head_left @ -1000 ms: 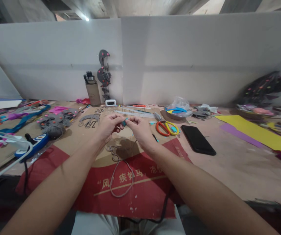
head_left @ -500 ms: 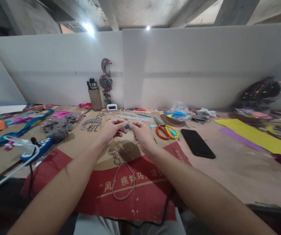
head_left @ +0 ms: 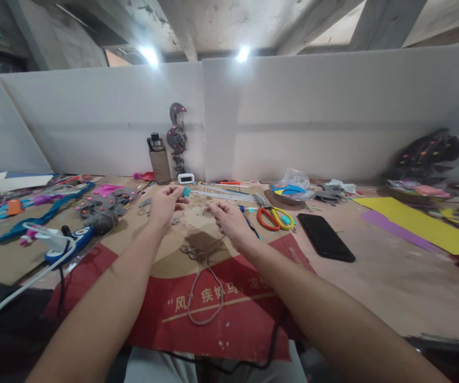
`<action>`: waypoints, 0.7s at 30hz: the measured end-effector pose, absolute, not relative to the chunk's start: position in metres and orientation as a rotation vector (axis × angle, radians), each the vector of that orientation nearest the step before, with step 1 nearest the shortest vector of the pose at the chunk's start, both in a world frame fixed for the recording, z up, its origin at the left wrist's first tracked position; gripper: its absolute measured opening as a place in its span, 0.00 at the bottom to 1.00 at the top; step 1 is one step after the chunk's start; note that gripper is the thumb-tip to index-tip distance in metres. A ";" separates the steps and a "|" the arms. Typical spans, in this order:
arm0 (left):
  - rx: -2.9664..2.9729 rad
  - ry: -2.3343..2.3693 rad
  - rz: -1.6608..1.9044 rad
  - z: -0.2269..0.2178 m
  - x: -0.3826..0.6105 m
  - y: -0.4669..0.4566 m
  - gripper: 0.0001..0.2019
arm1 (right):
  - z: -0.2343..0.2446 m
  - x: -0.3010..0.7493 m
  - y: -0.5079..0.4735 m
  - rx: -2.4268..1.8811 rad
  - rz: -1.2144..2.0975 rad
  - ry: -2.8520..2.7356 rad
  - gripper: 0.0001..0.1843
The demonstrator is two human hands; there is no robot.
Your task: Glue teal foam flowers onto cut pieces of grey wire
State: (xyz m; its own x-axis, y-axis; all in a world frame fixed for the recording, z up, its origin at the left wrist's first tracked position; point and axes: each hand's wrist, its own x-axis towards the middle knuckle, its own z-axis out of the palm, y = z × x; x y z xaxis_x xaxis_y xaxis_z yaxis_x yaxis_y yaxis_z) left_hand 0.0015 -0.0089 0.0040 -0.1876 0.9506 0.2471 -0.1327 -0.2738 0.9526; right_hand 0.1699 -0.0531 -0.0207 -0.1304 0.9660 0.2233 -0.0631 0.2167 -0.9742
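My left hand is raised over the table and pinches a small teal bead between thumb and fingertips. My right hand is a short way to its right, fingers curled together in a pinch; what it grips is too thin to make out. Below both hands a grey cord lies looped on a red and brown cardboard sheet.
Orange and yellow scissors, a black phone and a dish of coloured pieces lie to the right. A bottle, a small clock and a ruler stand behind. Grey felt shapes and a blue glue gun are left; yellow sheet far right.
My hands were together around the teal bead. They have drawn apart: the left has moved left and up with the bead, the right stays near the middle. The view has tilted upward.
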 end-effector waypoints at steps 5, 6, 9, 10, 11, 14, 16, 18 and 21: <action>0.967 1.079 1.883 0.010 -0.025 0.006 0.06 | -0.002 0.178 -0.059 -0.787 1.318 -1.260 0.17; 0.910 1.068 1.925 0.011 -0.030 0.008 0.05 | 0.002 0.179 -0.062 -0.754 1.316 -1.264 0.17; 0.777 1.006 1.992 0.013 -0.043 0.012 0.03 | 0.011 0.181 -0.072 -0.651 1.269 -1.433 0.16; 0.755 0.980 1.989 0.013 -0.045 0.013 0.02 | 0.014 0.181 -0.074 -0.614 1.243 -1.568 0.16; 0.738 0.952 1.979 0.013 -0.047 0.014 0.02 | 0.016 0.182 -0.076 -0.580 1.211 -1.720 0.17; 0.711 0.866 1.932 0.013 -0.046 0.015 0.02 | 0.018 0.189 -0.072 -0.646 1.051 -1.968 0.26; 0.716 0.827 1.900 0.013 -0.042 0.014 0.02 | 0.016 0.200 -0.060 -0.919 0.808 -1.862 0.29; 0.743 0.811 1.867 0.013 -0.037 0.012 0.01 | 0.012 0.213 -0.045 -1.268 0.394 -1.857 0.22; 0.798 0.797 1.827 0.013 -0.029 0.009 0.02 | -0.001 0.229 -0.028 -1.767 0.113 -1.881 0.18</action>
State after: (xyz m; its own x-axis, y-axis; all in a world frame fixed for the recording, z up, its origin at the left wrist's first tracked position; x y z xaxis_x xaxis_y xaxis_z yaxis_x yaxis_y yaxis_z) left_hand -0.0294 0.0085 0.0131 -0.3311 0.9267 0.1777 -0.5004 -0.3321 0.7996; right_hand 0.2292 -0.0283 -0.0008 0.0167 0.9437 0.3305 0.8975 0.1315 -0.4209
